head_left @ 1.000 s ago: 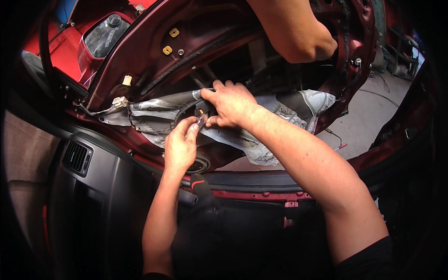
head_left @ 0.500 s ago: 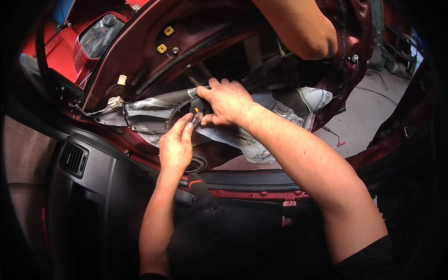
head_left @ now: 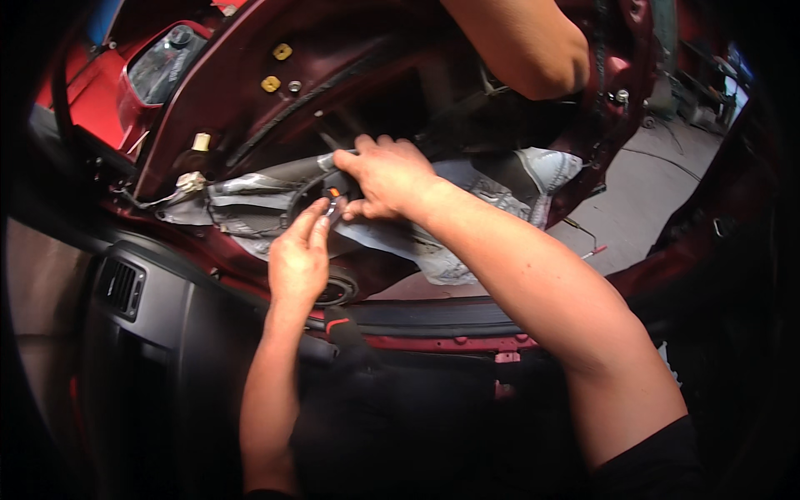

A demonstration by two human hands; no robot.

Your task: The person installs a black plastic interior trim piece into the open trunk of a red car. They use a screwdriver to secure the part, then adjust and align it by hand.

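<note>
Crumpled grey sheet spread low across the inside of a dark red door; all places taken from it.

Hard to make out: the piece at the fingertips, over the sheet's left half. Motion blur and the fingers leave only a small shiny piece, with an orange spot on something dark just above it. Kind not readable. Another person's bare forearm comes in above the sheet, bent at the elbow; its hand cannot be seen. Door cavity above the sheet mostly lost in shadow. Round speaker below the sheet's left half, partly covered by the person's left wrist. Picture corners black.

Grip: left hand reaches up to the sheet's left half, thumb and fingertips drawn nearly together, pinching the shiny piece; remaining fingers stacked alongside. Right hand lies back-up across the sheet's upper edge, just right of the piece, fingers bent over that edge, tips hidden; thumb lower, set apart from the fingers, close to the piece. Cannot tell whether this hand clamps anything or just rests.

Around: white connector at the sheet's left end, cream clip just above it; two yellow clips higher up; red-handled tool on the floor, below the sheet's right end.
</note>
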